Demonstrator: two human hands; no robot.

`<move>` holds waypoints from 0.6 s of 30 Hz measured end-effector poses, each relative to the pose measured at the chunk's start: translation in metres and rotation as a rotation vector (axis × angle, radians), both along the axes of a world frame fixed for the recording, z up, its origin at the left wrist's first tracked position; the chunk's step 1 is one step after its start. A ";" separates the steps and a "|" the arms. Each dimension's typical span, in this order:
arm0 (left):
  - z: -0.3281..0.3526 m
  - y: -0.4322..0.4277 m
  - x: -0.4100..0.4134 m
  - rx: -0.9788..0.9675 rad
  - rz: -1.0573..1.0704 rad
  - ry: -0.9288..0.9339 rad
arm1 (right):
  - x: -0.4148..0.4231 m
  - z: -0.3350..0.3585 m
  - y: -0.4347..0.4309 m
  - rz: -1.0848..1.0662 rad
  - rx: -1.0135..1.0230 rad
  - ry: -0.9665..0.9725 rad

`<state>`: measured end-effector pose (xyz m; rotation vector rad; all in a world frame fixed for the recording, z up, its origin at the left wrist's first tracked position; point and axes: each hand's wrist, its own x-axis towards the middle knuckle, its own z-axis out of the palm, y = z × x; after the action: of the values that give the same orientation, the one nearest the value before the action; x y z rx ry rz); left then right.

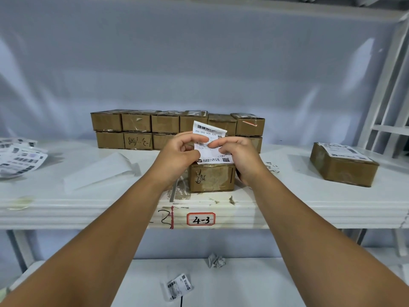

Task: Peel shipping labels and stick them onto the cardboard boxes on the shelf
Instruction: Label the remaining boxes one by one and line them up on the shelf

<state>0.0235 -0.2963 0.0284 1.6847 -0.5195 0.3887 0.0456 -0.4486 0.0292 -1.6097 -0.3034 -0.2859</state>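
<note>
— Head view: where does the white shipping label with the barcode (209, 140) sit against the small brown cardboard box at the shelf front (211, 178)?
— Directly above it. The label's long axis runs up from the box's top, almost upright. Its lower edge is at the box's near top edge, though I cannot tell whether it touches. Its upper right corner curls over.
— And the grip?
— Both hands hold it at mid-height. The left hand (180, 155) pinches the left edge between thumb and fingers, and the right hand (240, 156) pinches the right edge. Neither is nearer; they flank the box evenly.
— Backing off?
— Cannot tell. A loose white backing sheet (99, 171) lies well to the box's left.
— So the move?
— My judgement: the label must tip away and down flat, long axis along the box's top. Behind the box stands a double row of brown cartons (166, 124). To the box's right, well apart, sits a brown carton already labelled (343, 167).
</note>
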 end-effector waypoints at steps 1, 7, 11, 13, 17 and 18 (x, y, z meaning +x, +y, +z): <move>0.000 0.001 0.000 0.002 -0.002 0.008 | 0.000 0.000 0.000 -0.004 -0.010 -0.006; 0.000 0.001 0.000 0.004 0.012 -0.003 | -0.005 0.003 0.000 -0.004 -0.061 -0.022; 0.000 0.001 -0.001 0.040 0.034 -0.020 | -0.006 0.003 0.001 -0.019 -0.087 -0.022; -0.001 0.002 0.000 0.068 0.039 -0.038 | -0.007 0.003 0.002 -0.022 -0.104 -0.028; -0.005 0.004 0.005 0.126 0.058 -0.018 | -0.009 0.004 0.002 -0.024 -0.119 -0.015; -0.005 0.004 0.005 0.140 0.051 -0.009 | -0.009 0.004 0.002 -0.029 -0.118 -0.009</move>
<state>0.0286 -0.2925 0.0235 1.8349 -0.5211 0.4049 0.0364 -0.4468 0.0331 -1.7303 -0.3087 -0.3025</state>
